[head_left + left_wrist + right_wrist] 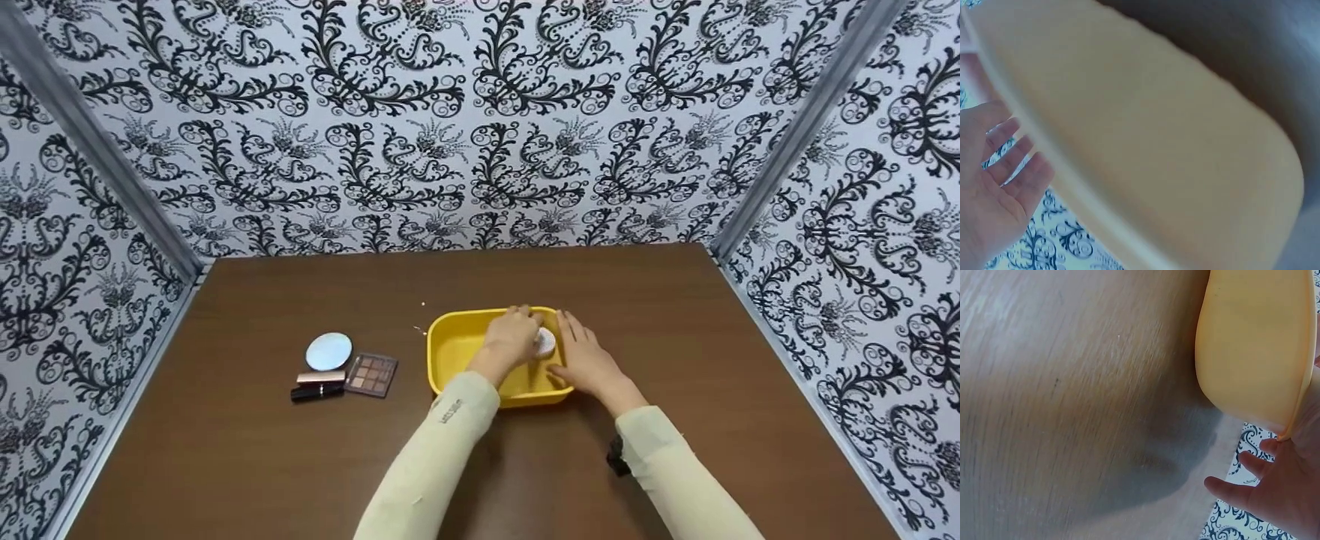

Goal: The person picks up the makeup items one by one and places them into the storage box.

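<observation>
In the head view my left hand [512,337] reaches over the yellow tub [454,349], its fingers bent beside a small round white item [545,342]; whether they grip it is unclear. My right hand [592,365] is at the tub's right end, thumb over the inside and fingers along the rim. The left wrist view shows my left hand [1002,185] with bent, parted fingers behind the tub's rim [1081,177], and no item visible in it. In the right wrist view my right hand [1280,484] has its fingers spread, touching the tub [1255,349] near its rim.
Left of the tub on the brown table [247,450] lie a pale round disc [328,351], a palette [371,374], a rose-gold tube [321,377] and a black tube [317,391]. Patterned walls [450,150] stand behind and at both sides.
</observation>
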The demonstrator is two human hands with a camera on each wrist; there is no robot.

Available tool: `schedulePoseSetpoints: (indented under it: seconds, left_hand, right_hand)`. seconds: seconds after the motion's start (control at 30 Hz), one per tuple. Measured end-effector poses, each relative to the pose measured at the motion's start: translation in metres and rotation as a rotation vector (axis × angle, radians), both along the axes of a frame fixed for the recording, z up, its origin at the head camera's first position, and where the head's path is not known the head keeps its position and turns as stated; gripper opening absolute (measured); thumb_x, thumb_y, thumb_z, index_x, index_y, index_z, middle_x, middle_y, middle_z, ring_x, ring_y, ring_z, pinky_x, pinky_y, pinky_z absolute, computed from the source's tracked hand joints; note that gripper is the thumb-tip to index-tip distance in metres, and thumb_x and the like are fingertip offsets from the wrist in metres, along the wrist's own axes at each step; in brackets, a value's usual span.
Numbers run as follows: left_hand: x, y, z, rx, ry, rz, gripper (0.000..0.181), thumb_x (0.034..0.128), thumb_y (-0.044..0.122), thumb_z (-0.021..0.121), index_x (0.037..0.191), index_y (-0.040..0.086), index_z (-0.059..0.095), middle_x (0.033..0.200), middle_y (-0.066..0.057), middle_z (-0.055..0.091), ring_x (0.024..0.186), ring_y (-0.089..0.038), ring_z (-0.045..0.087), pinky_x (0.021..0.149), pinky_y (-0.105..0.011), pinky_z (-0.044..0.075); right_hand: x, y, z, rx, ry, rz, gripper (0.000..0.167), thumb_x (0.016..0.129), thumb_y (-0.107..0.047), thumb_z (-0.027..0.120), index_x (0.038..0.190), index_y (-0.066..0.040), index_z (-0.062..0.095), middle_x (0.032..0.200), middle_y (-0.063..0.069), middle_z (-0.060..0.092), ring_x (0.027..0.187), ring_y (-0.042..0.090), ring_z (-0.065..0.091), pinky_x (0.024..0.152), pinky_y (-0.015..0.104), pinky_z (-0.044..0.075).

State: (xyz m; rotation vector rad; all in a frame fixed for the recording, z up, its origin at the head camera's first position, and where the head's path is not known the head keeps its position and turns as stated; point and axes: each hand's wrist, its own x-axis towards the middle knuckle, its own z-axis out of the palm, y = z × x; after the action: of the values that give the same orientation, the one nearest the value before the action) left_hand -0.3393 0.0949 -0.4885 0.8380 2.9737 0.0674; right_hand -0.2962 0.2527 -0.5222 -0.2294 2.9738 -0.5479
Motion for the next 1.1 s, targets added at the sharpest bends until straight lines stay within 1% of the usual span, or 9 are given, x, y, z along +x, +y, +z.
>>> schedulePoseSetpoints:
  seconds: [0.1, 0.2, 0.37, 0.47, 0.63, 0.8, 0.93, 1.0, 1.1]
  left_hand:
    - [-0.004, -0.013, 0.009, 0.014, 0.036, 0.011, 0.042, 0.0926, 0.031, 0.068, 0.132, 0.016, 0.060, 0.131, -0.006, 0.061, 0.121, -0.026, 0.057, 0.095, -0.040, 0.056]
    - [-0.008, -0.028, 0.017, 0.042, 0.064, 0.037, 0.038, 0.0910, 0.025, 0.069, 0.127, 0.015, 0.062, 0.127, -0.006, 0.062, 0.118, -0.026, 0.058, 0.093, -0.041, 0.056]
    - [-0.012, -0.057, 0.030, 0.067, 0.065, 0.098, 0.036, 0.0903, 0.022, 0.067, 0.125, 0.015, 0.062, 0.127, -0.007, 0.062, 0.119, -0.026, 0.058, 0.090, -0.045, 0.058]
    - [-0.014, -0.075, 0.035, 0.082, 0.069, 0.137, 0.036, 0.0911, 0.022, 0.068, 0.125, 0.013, 0.062, 0.127, -0.008, 0.062, 0.120, -0.028, 0.057, 0.090, -0.047, 0.057]
    - [-0.018, -0.109, 0.039, 0.125, 0.088, 0.195, 0.037, 0.0913, 0.023, 0.069, 0.125, 0.009, 0.061, 0.128, -0.011, 0.062, 0.120, -0.032, 0.057, 0.090, -0.049, 0.057]
    - [-0.020, -0.150, 0.038, 0.184, 0.113, 0.285, 0.035, 0.0907, 0.023, 0.069, 0.121, 0.006, 0.062, 0.126, -0.014, 0.063, 0.118, -0.034, 0.059, 0.091, -0.051, 0.056]
    - [-0.016, -0.181, 0.031, 0.207, 0.116, 0.355, 0.034, 0.0902, 0.022, 0.068, 0.119, 0.005, 0.063, 0.124, -0.015, 0.064, 0.116, -0.036, 0.061, 0.089, -0.053, 0.056]
    - [-0.013, -0.195, 0.025, 0.202, 0.094, 0.384, 0.037, 0.0909, 0.023, 0.067, 0.122, 0.005, 0.062, 0.126, -0.016, 0.063, 0.118, -0.037, 0.060, 0.090, -0.053, 0.056]
    - [-0.008, -0.216, 0.013, 0.189, 0.030, 0.432, 0.040, 0.0932, 0.024, 0.065, 0.128, 0.006, 0.060, 0.131, -0.016, 0.061, 0.122, -0.037, 0.058, 0.094, -0.054, 0.054]
  right_hand:
    - [-0.002, 0.000, 0.001, 0.005, 0.007, 0.000, 0.098, 0.091, -0.027, 0.072, 0.159, -0.001, 0.007, 0.165, 0.023, 0.013, 0.144, 0.051, 0.028, 0.107, 0.060, 0.042]
    - [-0.004, 0.001, 0.001, -0.009, 0.001, -0.001, 0.098, 0.091, -0.027, 0.072, 0.159, -0.001, 0.007, 0.165, 0.023, 0.013, 0.145, 0.050, 0.027, 0.110, 0.060, 0.040]
    - [-0.003, 0.001, 0.000, -0.028, -0.027, -0.012, 0.099, 0.091, -0.027, 0.071, 0.160, -0.004, 0.003, 0.166, 0.022, 0.011, 0.147, 0.049, 0.023, 0.112, 0.061, 0.038]
    - [-0.001, 0.003, -0.001, -0.027, -0.037, -0.014, 0.100, 0.091, -0.027, 0.071, 0.160, -0.005, 0.002, 0.166, 0.023, 0.010, 0.148, 0.048, 0.022, 0.112, 0.062, 0.037]
    - [0.001, 0.007, -0.002, -0.030, -0.049, -0.016, 0.099, 0.092, -0.027, 0.070, 0.160, -0.004, 0.001, 0.165, 0.024, 0.009, 0.148, 0.050, 0.020, 0.115, 0.063, 0.032]
    - [-0.002, 0.008, -0.001, -0.020, -0.020, -0.004, 0.099, 0.092, -0.027, 0.071, 0.159, -0.003, 0.002, 0.165, 0.026, 0.010, 0.146, 0.052, 0.022, 0.113, 0.063, 0.034]
    - [-0.004, 0.005, -0.002, -0.011, -0.014, 0.011, 0.099, 0.092, -0.027, 0.071, 0.159, -0.002, 0.002, 0.164, 0.027, 0.010, 0.145, 0.053, 0.022, 0.112, 0.064, 0.035]
    - [-0.005, 0.002, -0.002, -0.017, -0.024, 0.009, 0.099, 0.092, -0.027, 0.071, 0.159, -0.003, 0.002, 0.165, 0.026, 0.009, 0.146, 0.052, 0.022, 0.112, 0.064, 0.034]
    - [-0.005, -0.002, -0.003, -0.020, -0.040, 0.012, 0.099, 0.092, -0.028, 0.071, 0.159, -0.003, 0.002, 0.165, 0.026, 0.009, 0.146, 0.052, 0.021, 0.112, 0.064, 0.035]
